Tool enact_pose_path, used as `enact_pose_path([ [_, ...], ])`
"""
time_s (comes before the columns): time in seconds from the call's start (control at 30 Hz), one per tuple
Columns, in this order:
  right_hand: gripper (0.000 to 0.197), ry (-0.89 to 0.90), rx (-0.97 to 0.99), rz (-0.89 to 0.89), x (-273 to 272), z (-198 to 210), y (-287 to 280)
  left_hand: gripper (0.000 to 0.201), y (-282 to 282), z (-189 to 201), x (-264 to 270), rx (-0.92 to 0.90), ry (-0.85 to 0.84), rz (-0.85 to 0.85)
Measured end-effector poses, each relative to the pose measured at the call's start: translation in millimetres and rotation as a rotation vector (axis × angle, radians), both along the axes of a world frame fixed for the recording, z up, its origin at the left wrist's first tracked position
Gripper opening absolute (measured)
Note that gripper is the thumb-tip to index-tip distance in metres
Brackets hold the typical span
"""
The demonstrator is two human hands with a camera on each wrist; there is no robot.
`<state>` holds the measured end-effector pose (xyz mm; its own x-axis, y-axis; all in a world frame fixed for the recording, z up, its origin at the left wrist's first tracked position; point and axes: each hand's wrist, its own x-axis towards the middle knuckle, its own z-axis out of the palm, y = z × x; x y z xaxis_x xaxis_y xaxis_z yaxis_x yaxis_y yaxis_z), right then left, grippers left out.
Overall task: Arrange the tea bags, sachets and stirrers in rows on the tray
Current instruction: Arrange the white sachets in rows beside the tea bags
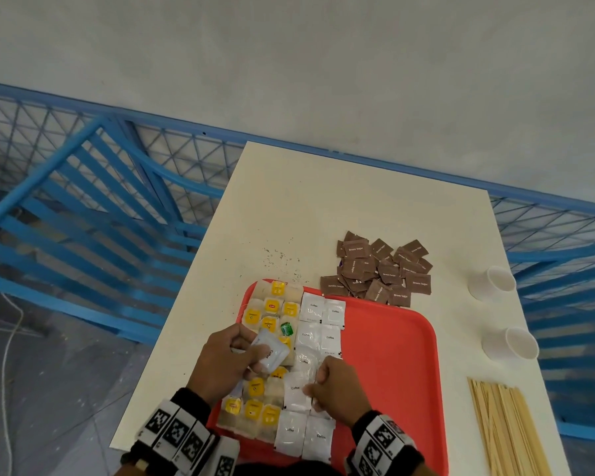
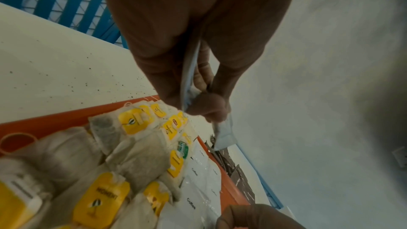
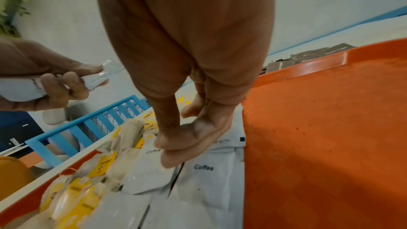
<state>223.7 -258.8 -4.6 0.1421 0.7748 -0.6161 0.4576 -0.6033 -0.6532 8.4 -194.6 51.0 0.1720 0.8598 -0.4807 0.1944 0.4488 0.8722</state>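
A red tray holds tea bags with yellow tags in rows along its left side. White coffee sachets lie in two columns beside them. My left hand hovers over the tea bags and grips a small stack of coffee sachets; the left wrist view shows this stack edge-on. My right hand is down on the tray, thumb and forefinger pinching one coffee sachet in the left column; in the right wrist view the fingertips meet on that sachet.
A loose pile of brown sugar sachets lies on the white table just behind the tray. Wooden stirrers lie in a bundle at the right front. Two white paper cups stand near the right edge. Blue railings surround the table.
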Motion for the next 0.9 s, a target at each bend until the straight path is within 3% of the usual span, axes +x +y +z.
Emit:
enact_pose_path([
  [0.1, 0.034, -0.049, 0.017, 0.037, 0.4, 1.1, -1.4, 0.019, -0.1, 1.1, 0.5, -0.001, -0.008, 0.001],
  [0.27, 0.018, -0.208, 0.102, 0.302, -5.2, 9.8, 5.2, 0.019, -0.7, 4.3, 2.1, -0.004, -0.017, 0.003],
  [0.43, 0.037, -0.325, 0.079, 0.531, -9.5, 6.2, 12.3, 0.020, -2.1, 7.4, 3.4, -0.003, -0.012, -0.005],
  [0.6, 0.030, -0.352, 0.045, 0.549, -8.1, 4.3, 11.0, 0.018, -3.5, 10.8, 0.9, 0.004, -0.007, -0.027],
  [0.9, 0.004, -0.274, 0.111, 0.378, 2.0, 16.1, 3.3, 0.023, -2.3, 12.1, 3.5, -0.006, -0.040, -0.018],
])
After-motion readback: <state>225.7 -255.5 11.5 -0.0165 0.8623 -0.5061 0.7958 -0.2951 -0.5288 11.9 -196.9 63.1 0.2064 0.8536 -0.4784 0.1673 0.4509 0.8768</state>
